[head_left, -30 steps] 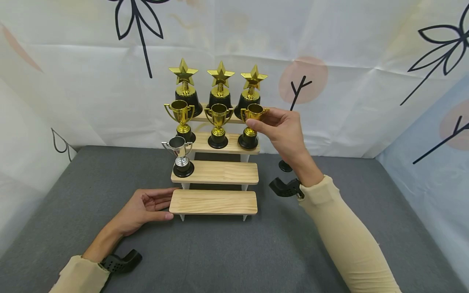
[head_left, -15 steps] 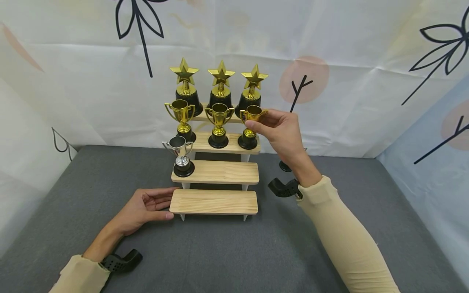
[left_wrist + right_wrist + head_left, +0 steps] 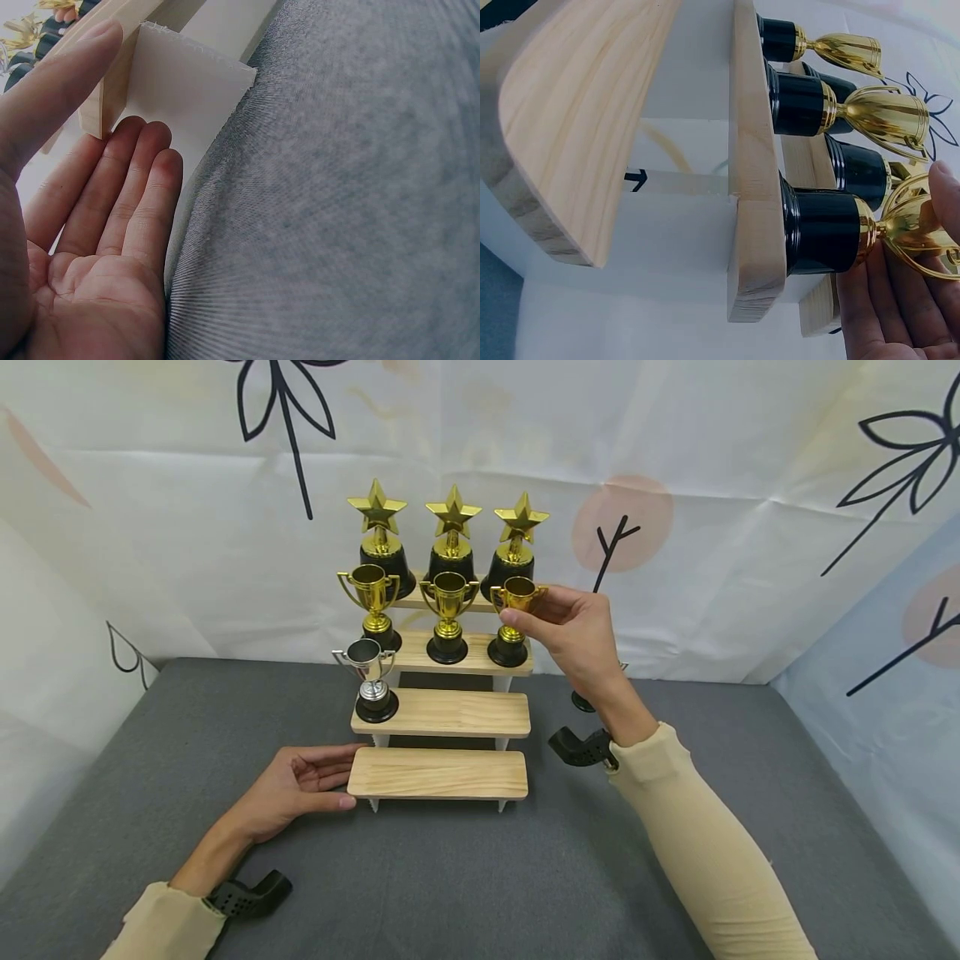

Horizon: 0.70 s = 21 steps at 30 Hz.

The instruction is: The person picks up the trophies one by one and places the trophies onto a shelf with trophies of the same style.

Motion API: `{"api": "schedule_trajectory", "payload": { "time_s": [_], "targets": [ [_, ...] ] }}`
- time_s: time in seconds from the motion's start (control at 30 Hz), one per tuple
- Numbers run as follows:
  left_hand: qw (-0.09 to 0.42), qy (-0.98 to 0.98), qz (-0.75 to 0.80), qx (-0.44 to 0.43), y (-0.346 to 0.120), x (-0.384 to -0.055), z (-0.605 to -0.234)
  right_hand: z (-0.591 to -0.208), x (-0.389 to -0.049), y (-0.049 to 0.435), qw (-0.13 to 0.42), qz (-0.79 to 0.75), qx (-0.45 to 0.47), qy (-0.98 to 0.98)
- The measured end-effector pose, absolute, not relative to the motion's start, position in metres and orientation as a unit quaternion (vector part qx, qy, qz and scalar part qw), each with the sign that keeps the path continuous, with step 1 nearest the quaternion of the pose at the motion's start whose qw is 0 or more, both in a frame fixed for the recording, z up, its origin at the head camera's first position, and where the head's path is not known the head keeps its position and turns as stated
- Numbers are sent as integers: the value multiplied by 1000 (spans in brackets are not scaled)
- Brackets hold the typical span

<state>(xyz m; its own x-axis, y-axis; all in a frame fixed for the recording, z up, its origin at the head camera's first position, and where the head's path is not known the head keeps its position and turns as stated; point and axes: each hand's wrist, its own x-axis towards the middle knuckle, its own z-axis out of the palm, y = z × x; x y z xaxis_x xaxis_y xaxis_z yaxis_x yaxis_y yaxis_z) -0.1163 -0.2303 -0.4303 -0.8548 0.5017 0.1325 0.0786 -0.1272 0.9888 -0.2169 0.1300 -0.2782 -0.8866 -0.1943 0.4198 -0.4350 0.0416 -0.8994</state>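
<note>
My right hand (image 3: 579, 631) pinches a gold cup trophy (image 3: 513, 632) by its bowl, thumb in front and fingers behind. In the right wrist view, the black base of this trophy (image 3: 825, 231) stands on the right end of the second shelf from the top. My left hand (image 3: 288, 789) lies at the left end of the bottom shelf (image 3: 437, 774), thumb at its front corner. From the left wrist, the fingers (image 3: 142, 202) look extended, beside the wooden end and white support (image 3: 187, 86). Two more gold cup trophies (image 3: 447, 618) stand to the left on the same shelf.
Several star trophies (image 3: 452, 531) line the top shelf. A silver cup trophy (image 3: 369, 681) stands at the left of the third shelf (image 3: 457, 712). Behind my right wrist, a black-based object (image 3: 582, 702) is partly hidden on the grey cloth (image 3: 450, 885). White printed fabric (image 3: 712, 568) hangs behind.
My right hand has shifted very slightly left with the gold cup trophy's bowl, whose base stays on the shelf. My left hand stays at the bottom shelf.
</note>
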Motion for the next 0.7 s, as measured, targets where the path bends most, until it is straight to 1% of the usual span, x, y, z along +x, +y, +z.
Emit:
{"api": "schedule_trajectory", "payload": {
  "time_s": [0.37, 0.7],
  "targets": [
    [148, 646, 715, 223, -230, -116, -429, -281, -217, 133, 81, 659, 211, -717],
    [148, 641, 719, 226, -230, -116, -429, -283, -212, 138, 88, 661, 211, -715]
  ]
}}
